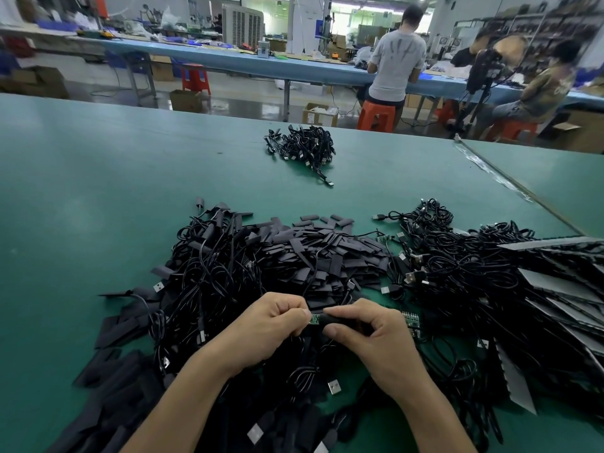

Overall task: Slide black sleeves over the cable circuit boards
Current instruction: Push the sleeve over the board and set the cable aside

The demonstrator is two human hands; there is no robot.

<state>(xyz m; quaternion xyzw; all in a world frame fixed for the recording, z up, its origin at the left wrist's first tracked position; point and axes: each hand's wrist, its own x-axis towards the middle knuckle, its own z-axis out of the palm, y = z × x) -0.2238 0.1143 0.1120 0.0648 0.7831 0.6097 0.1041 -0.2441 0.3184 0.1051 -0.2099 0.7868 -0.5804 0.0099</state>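
Nearest the viewer, cables with silver USB plugs (334,386) lie tangled on the green worktop (81,207). Just above them, the left hand (264,325) pinches a small green circuit board (314,319) between thumb and fingertips. The right hand (369,335) grips a black sleeve (340,318), whose open end meets the board's right edge; only the board's left part shows. A second bare board (411,318) lies just right of the right hand. Behind the hands sits a heap of loose sleeves (327,253), flanked by a cable heap (457,266) on the right. Farther back, well apart, rests a small cable bundle (304,148). Beyond the worktop, people sit on orange stools (376,116) at a blue bench (228,58).
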